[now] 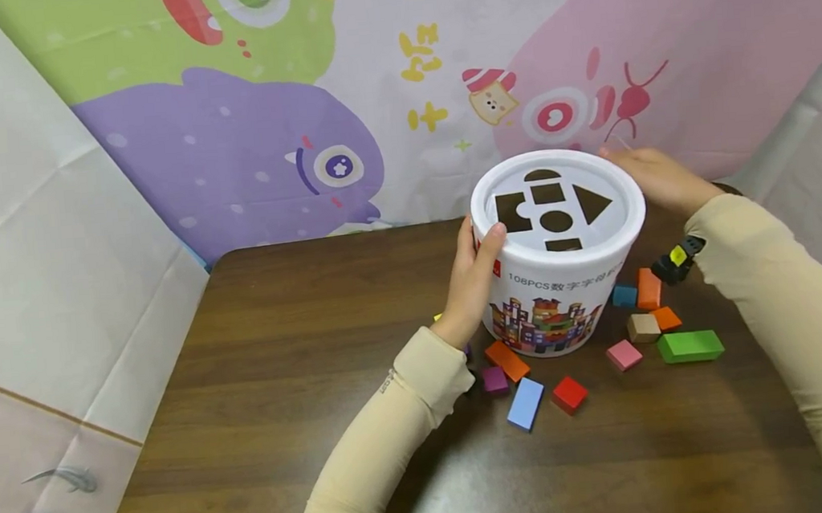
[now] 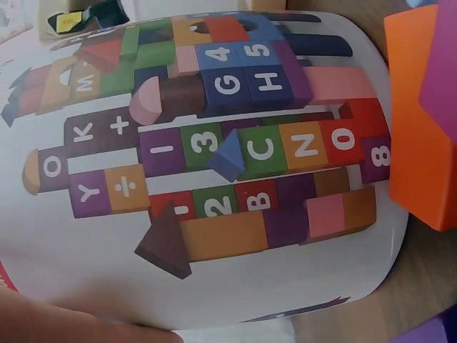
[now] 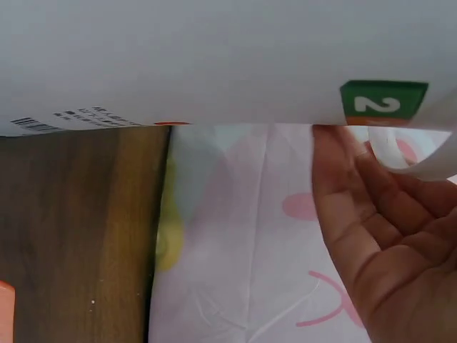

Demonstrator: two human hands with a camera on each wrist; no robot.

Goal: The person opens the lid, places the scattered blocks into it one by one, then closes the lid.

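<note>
A white toy-block bucket (image 1: 551,271) stands upright on the table, printed with coloured buildings. Its round white lid (image 1: 594,236) has several dark shape cutouts, among them a triangle and a circle. My left hand (image 1: 470,288) grips the bucket's left side, thumb up at the rim and fingers passing round the side. At the back right of the rim, my right hand (image 1: 661,176) holds the bucket's edge. In the right wrist view its bent fingers (image 3: 396,207) reach up beside a curved white piece (image 3: 421,168); the thumb is hidden there.
Loose blocks lie around the bucket's base: a light blue block (image 1: 526,404), a red block (image 1: 570,394), a pink block (image 1: 624,355) and a green block (image 1: 690,346). A cartoon cloth (image 1: 418,167) hangs behind the wooden table (image 1: 303,361).
</note>
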